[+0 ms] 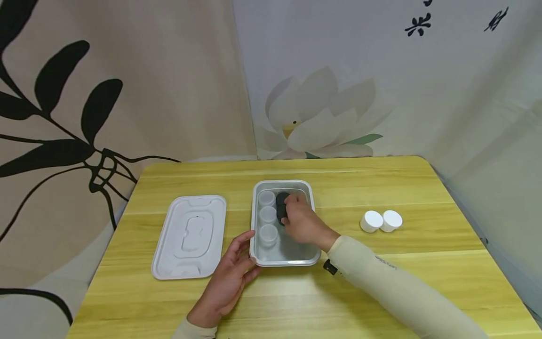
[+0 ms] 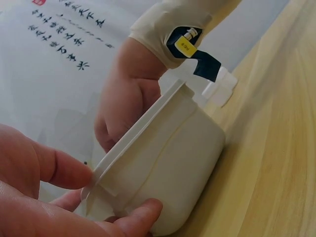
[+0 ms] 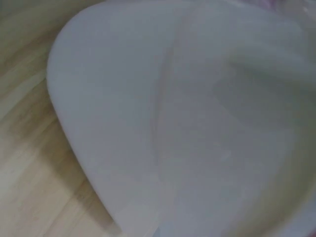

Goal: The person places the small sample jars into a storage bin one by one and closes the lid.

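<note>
A white rectangular tub (image 1: 285, 262) with a grey inside stands on the table in the head view. Along its left side sits a column of three translucent round cups (image 1: 268, 235). Beside them are black round jars (image 1: 282, 198), partly covered by my right hand (image 1: 304, 221). That hand reaches inside and pinches the nearer black jar. At the tub's near left corner, my left hand (image 1: 230, 278) holds the outside, thumb and fingers around the corner. The left wrist view shows its fingertips (image 2: 148, 210) against the rim and outer wall. The right wrist view holds mostly the tub's blurred wall (image 3: 113, 113).
Left of the tub lies a white lid (image 1: 169, 254), flat on the wooden table (image 1: 288, 310). Two small white round jars (image 1: 371, 221) stand side by side to the right. Printed curtains (image 1: 190, 94) hang behind the table.
</note>
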`<state>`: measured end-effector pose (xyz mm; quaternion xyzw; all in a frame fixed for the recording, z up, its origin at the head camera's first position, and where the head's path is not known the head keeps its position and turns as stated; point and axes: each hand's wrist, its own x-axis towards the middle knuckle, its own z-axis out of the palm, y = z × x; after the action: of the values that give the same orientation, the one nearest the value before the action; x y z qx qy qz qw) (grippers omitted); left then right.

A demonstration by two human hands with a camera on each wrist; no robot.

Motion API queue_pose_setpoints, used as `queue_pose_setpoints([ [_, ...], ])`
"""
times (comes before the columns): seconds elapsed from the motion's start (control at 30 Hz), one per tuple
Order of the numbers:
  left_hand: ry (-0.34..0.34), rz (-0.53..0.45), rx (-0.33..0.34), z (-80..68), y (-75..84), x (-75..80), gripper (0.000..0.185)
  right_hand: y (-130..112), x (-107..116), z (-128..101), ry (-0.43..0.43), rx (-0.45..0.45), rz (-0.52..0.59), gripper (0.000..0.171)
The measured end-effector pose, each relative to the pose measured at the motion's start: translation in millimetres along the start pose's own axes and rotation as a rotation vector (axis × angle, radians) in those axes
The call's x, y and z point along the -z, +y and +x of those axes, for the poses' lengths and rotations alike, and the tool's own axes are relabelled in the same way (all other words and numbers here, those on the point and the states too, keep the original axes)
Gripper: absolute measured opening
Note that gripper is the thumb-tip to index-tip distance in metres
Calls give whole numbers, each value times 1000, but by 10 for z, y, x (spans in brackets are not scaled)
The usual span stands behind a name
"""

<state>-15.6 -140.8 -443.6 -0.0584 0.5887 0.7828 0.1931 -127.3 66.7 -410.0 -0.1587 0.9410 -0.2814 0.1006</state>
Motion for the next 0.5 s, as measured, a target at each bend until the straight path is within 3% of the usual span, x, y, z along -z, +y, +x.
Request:
queue_pose_setpoints([
  [0.27, 6, 3, 7, 9, -7, 1, 60, -3, -110, 27, -16, -9, -117, 51],
  [0.5, 3, 8, 4, 10, -7, 5, 59, -35, -76, 4, -22, -14, -106, 50],
])
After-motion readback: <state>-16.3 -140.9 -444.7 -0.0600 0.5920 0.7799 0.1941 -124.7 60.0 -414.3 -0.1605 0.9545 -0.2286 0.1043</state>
